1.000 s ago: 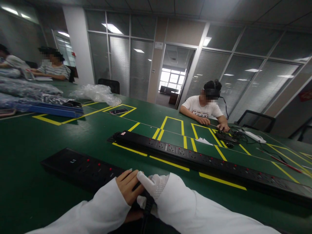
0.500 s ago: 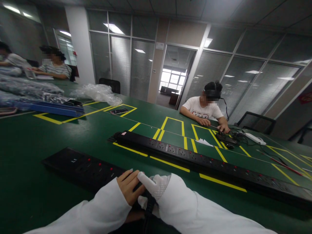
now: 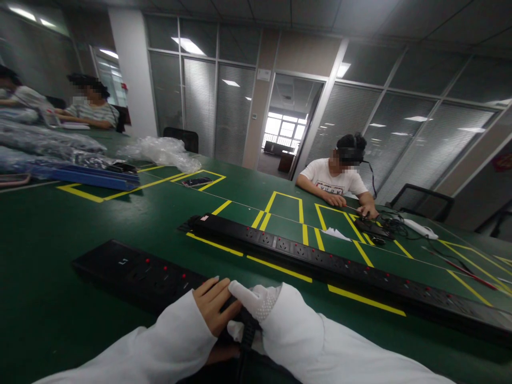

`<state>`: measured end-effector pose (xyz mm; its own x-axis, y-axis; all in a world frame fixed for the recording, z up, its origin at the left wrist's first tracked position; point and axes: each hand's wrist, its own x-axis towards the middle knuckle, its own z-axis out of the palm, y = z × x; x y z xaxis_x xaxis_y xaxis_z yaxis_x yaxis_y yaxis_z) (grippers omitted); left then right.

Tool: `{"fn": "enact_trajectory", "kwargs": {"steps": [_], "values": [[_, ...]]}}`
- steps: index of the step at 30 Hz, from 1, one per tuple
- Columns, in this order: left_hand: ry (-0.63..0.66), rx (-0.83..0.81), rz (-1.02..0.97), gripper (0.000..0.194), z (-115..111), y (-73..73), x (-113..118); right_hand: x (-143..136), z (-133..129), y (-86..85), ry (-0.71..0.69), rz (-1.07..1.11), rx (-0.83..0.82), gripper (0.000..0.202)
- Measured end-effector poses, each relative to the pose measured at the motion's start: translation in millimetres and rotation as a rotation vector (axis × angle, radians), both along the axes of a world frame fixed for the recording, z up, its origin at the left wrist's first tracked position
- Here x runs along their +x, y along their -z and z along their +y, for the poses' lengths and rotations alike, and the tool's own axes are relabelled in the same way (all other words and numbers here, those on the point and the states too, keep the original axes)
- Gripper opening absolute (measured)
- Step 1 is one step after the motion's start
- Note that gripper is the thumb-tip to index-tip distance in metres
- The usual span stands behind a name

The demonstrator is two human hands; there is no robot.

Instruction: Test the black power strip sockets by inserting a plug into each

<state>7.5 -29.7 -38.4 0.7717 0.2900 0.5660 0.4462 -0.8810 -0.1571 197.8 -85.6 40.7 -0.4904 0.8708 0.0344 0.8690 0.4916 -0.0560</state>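
A black power strip (image 3: 132, 272) with red switches lies at the lower left, its right end under my hands. My left hand (image 3: 216, 306), bare with a white sleeve, rests over that end, fingers bent around something dark that its own palm hides. My right hand (image 3: 258, 306), in a white dotted glove, is closed around the dark end of a thick black cable (image 3: 245, 346), its thumb touching my left fingers. The exact grip between the hands is hidden. Beyond them a longer black power strip (image 3: 320, 256) runs across the green table.
Plastic wrap (image 3: 160, 152) and blue rails (image 3: 96, 177) lie at the far left, near a phone (image 3: 197, 182). Yellow tape (image 3: 366, 300) marks the table. Across it a person (image 3: 338, 178) handles dark parts beside tangled cables and a white strip (image 3: 420, 228). Other people sit far left.
The whole view has shifted very slightly. Both hands keep nearly the same place and grip, and the power strips look unmoved on the table.
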Motion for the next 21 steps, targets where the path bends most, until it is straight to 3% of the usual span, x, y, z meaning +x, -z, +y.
{"fn": "enact_trajectory", "kwargs": {"steps": [7, 10, 16, 21], "values": [[0.005, -0.044, 0.005, 0.054, -4.0, -7.0, -1.3, 2.4, 1.4, -4.1, 0.039, 0.022, -0.005, 0.048], [-0.012, -0.019, 0.002, 0.044, -3.7, -5.7, -0.8, 1.2, 0.4, -8.2, 0.051, 0.017, -0.01, 0.045], [-0.005, -0.036, -0.025, 0.044, -3.7, -4.9, -0.7, -3.3, -6.0, -14.5, 0.019, 0.058, -0.03, 0.054], [-0.024, 0.026, -0.037, 0.032, -1.6, 0.8, 1.5, -2.3, -7.8, -17.1, -0.005, 0.172, -0.044, 0.038]]}}
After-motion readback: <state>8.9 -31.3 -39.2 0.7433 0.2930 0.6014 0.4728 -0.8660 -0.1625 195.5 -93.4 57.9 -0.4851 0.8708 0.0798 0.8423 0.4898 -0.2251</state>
